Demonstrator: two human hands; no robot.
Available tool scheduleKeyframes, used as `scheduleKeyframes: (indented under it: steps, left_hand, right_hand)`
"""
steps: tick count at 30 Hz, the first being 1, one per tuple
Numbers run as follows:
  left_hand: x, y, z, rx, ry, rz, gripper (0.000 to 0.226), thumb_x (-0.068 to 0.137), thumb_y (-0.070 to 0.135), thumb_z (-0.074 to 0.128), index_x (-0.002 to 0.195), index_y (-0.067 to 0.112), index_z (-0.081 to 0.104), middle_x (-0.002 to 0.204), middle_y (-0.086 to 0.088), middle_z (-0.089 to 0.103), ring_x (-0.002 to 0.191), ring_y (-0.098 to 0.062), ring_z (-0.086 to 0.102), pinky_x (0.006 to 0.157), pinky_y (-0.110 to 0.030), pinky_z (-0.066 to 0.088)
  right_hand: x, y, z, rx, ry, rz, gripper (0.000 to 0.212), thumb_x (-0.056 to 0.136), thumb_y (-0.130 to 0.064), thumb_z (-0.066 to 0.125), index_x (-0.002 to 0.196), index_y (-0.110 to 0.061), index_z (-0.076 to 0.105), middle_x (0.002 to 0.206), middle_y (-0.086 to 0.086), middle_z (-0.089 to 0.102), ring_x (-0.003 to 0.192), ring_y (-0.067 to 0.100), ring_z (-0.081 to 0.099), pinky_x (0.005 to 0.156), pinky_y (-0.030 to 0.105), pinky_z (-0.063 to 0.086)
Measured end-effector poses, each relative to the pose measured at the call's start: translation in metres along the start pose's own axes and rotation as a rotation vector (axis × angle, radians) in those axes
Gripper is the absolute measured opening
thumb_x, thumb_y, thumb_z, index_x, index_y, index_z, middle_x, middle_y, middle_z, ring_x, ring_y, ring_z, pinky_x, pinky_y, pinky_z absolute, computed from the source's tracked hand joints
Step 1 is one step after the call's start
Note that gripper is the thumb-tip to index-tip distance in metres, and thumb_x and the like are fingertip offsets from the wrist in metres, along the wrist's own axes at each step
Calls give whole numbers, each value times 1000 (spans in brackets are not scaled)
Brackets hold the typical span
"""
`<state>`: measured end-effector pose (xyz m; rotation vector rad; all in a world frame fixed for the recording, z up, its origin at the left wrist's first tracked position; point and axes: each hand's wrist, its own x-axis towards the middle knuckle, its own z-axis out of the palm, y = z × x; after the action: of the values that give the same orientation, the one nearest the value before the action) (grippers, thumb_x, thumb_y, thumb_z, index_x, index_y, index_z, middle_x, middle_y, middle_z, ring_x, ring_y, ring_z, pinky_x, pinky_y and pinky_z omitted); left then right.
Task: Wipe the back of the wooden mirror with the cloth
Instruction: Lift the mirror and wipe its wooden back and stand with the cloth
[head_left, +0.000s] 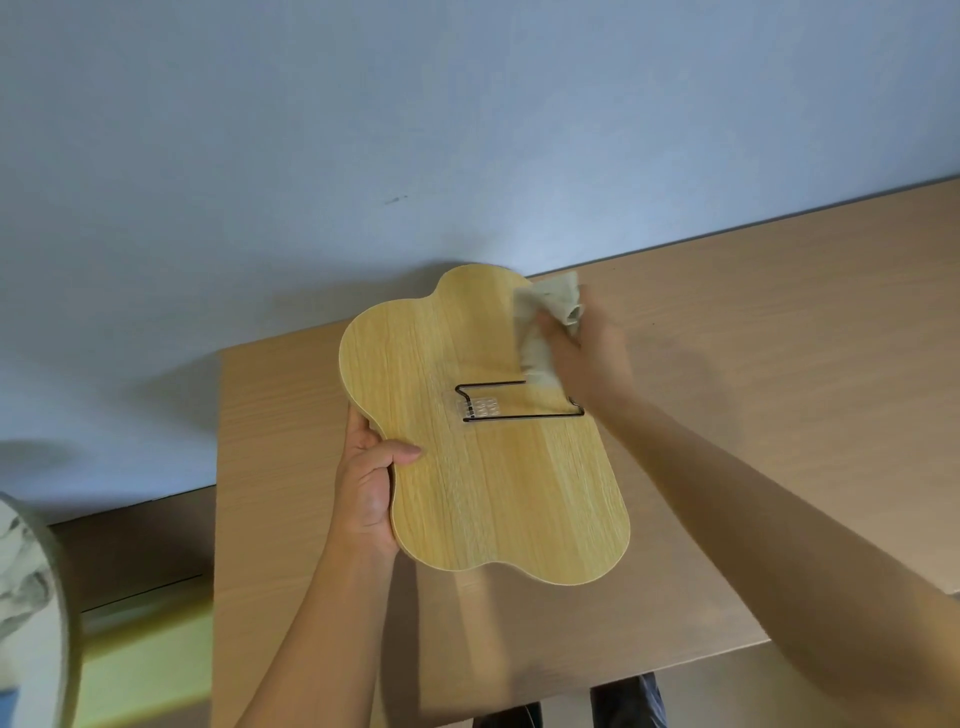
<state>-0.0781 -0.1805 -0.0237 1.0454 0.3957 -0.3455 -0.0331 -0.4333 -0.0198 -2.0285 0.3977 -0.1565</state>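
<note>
Cloth (545, 322) under right hand (587, 353) (mirror-back (483, 467))

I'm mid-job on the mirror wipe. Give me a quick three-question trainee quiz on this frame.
1. True or false: the left hand grips the wooden mirror by its edge.
2. Which hand presses the cloth on the mirror's back?
3. The black wire stand is: A) folded against the back, B) removed and lying on the table.

Key: 1 true; 2 the right hand; 3 A.
</note>
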Motion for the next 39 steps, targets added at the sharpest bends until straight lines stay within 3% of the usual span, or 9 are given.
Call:
scheduleKeyframes:
  steps: [5,13,16,19,23,27,34,37,39]
  left_hand:
    - [0,1,3,-2,-13,11,84,60,-13,58,132,29,65,117,-1,72,115,-33,66,97,-60,52]
    - [-1,6,7,19,-11,17,80,59,-13,58,127,29,66,115,0,73,111,-32,67,94,-62,53]
    - [-3,8,11,20,-9,18,80,59,-14,58,127,28,65,115,-1,73,113,-35,65,98,-65,49]
    - [-5,9,13,25,-4,18,79,58,-13,58,126,29,66,114,0,73,113,-35,65,97,-65,49]
    - [-6,8,14,33,-2,27,77,59,-12,58,122,31,69,110,3,76,106,-29,70,87,-57,57]
    - [-6,10,14,37,-23,34,81,62,-15,57,129,30,67,111,4,77,102,-24,75,78,-47,63]
    - [-5,12,17,47,-28,36,79,57,-13,59,121,32,70,115,2,75,110,-30,69,90,-59,56]
    - [-5,12,18,39,-30,44,76,57,-13,59,118,31,70,114,2,75,109,-29,69,89,-57,56]
    - [-6,12,18,36,-28,41,77,58,-13,58,120,31,69,114,2,75,109,-29,69,89,-57,56]
  right_hand:
    - [-59,-12,33,107,-233,-144,10,101,-24,59,97,-33,54,82,-13,66,73,0,65,60,12,45]
    - [-43,75,-11,-243,18,75,14,104,-23,51,110,-10,53,96,11,66,78,30,66,64,51,57]
    - [-34,80,-26,-421,63,71,20,101,-12,53,117,-2,52,104,18,63,73,31,59,59,43,48]
    - [-34,50,-30,-246,194,25,13,99,-13,56,109,-5,52,97,10,64,75,29,59,60,35,41]
    - [-59,-21,-6,194,-34,-11,10,93,-38,58,98,-30,54,79,-14,68,66,-2,65,53,17,48]
    - [-74,-29,27,122,-225,-92,14,102,-27,58,104,-13,57,92,2,67,81,19,67,68,37,55]
    - [-57,71,-21,-199,-15,223,16,104,-22,55,114,-10,54,96,6,67,86,31,69,62,36,53]
    - [-49,78,-40,-382,65,192,16,101,-14,56,113,-3,53,101,15,63,83,35,64,65,44,52]
    - [-52,58,-42,-256,150,111,13,99,-15,57,110,-7,55,94,10,64,80,29,64,62,38,47]
